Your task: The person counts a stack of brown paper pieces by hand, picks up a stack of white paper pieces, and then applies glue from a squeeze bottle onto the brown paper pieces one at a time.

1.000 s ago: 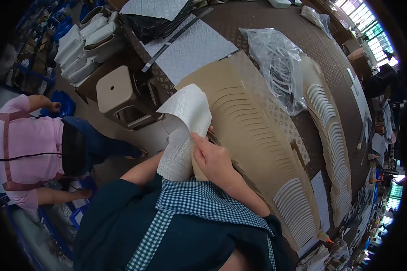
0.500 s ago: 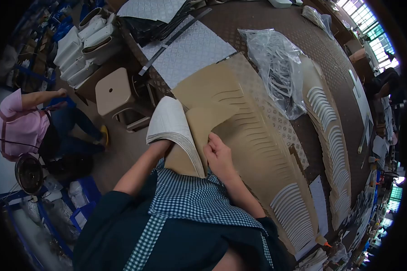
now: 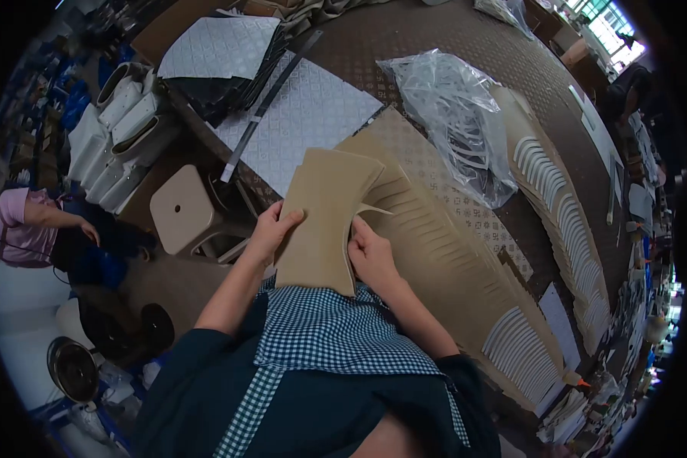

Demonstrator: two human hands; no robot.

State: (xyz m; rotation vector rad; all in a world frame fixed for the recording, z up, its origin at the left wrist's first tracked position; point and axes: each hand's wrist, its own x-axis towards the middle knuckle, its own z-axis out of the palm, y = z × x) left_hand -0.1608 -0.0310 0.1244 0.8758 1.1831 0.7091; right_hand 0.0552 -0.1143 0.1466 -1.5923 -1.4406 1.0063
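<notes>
A stack of tan curved sheets (image 3: 320, 221) stands against my checked apron, its smooth tan face toward me. My left hand (image 3: 273, 229) grips the stack's left edge, thumb on the front and fingers hidden behind. At the curved right edge, my right hand (image 3: 370, 250) is closed in a pinch. A thin tan strip or corner sticks out just above its fingers; exactly what they hold is hidden. Beyond the hands, a fanned row of tan pieces (image 3: 427, 244) lies overlapping on the table, with white curved edges (image 3: 515, 347) showing at its near end.
A clear plastic bag (image 3: 454, 126) with pale strips lies on the brown table. Farther right is another fanned row (image 3: 561, 221). A metal ruler (image 3: 273, 103) rests on a patterned white sheet (image 3: 336, 84). To the left are a beige stool (image 3: 183, 210), white bags (image 3: 118, 130) and a person in pink (image 3: 30, 221).
The stack was folded over, showing pale undersides; now it is flattened with its tan face showing. My left hand came from underneath to its left edge. The person at left shifted.
</notes>
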